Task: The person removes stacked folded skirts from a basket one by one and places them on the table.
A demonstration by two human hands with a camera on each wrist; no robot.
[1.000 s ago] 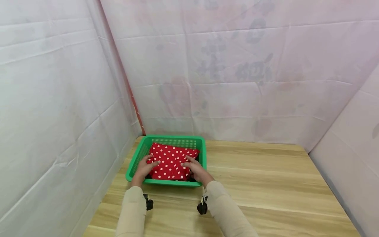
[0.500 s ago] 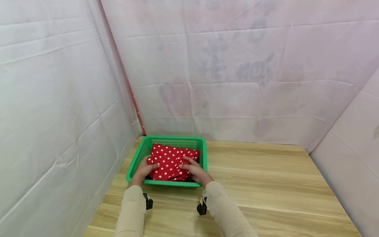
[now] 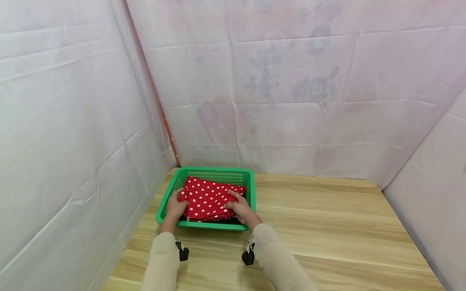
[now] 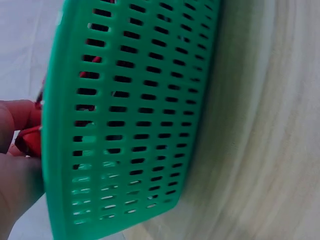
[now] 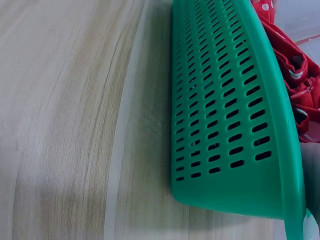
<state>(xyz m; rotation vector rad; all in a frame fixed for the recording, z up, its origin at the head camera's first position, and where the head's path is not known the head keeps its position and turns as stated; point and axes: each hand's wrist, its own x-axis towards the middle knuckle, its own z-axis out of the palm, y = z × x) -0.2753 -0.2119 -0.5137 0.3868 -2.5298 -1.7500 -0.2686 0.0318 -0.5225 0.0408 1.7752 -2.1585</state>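
A folded red cloth with white polka dots (image 3: 207,200) lies in a green plastic basket (image 3: 212,226) in the head view. At its left side my left hand (image 3: 176,207) pinches the edge between thumb and fingers; the left wrist view shows a bit of red fabric (image 4: 32,143) between them, over the basket rim. My right hand (image 3: 242,209) grips the right side, thumb on top and some fingers hidden underneath. Bunched red layers (image 5: 300,85) stand above the rim in the right wrist view. Something dark (image 3: 233,221) shows beneath the cloth's front right corner.
The basket stands at the back left of a wood-grain table (image 3: 320,218), close to the left sheet wall (image 3: 80,133). Another pale sheet (image 3: 276,101) hangs behind the table. Slotted openings run along the basket's sides.
My left thumb has slid left off the cloth's top to its left edge. The cloth's front edge has shifted slightly, showing more of the layers. The basket stays put.
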